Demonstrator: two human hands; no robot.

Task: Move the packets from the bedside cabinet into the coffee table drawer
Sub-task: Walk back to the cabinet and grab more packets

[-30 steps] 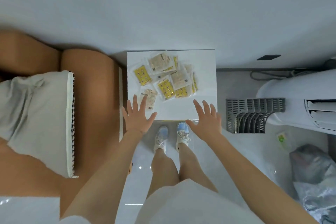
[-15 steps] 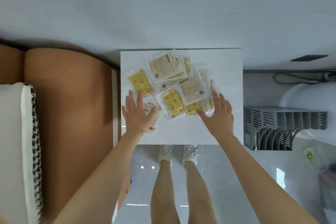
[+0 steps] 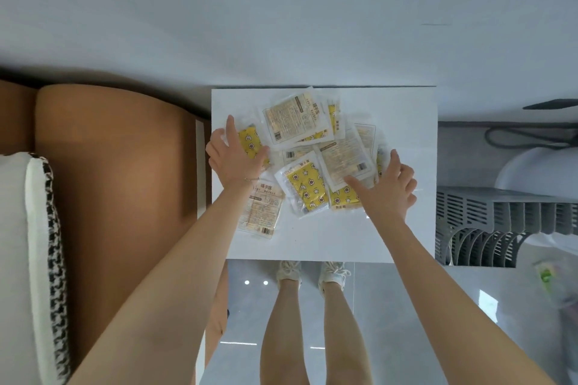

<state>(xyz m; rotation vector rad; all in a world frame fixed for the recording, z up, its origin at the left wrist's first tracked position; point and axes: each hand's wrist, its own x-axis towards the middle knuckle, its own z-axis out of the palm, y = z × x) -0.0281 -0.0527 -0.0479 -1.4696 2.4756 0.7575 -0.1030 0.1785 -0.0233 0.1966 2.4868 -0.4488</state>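
A heap of several clear packets [image 3: 297, 122], some yellow-patterned, some with beige labels, lies on the white bedside cabinet top [image 3: 403, 116]. My left hand [image 3: 233, 155] rests on the heap's left side, thumb over a yellow packet [image 3: 250, 139], index finger pointing away from me. My right hand [image 3: 387, 184] is at the heap's right edge, with its thumb lying on a beige-label packet [image 3: 342, 159] and the fingers loosely bent against the pile. One beige packet [image 3: 261, 212] lies apart, partly under my left wrist. The coffee table drawer is not in view.
A brown padded headboard or sofa [image 3: 115, 166] with a white cushion [image 3: 18, 244] stands left of the cabinet. A grey slatted rack [image 3: 500, 225], a white appliance [image 3: 538, 169] and a cable [image 3: 525, 134] are on the right. My legs and shoes [image 3: 312, 272] stand on grey tiles.
Both hands have moved forward from the cabinet's near edge onto the two sides of the packet heap. The view has closed in on the cabinet.
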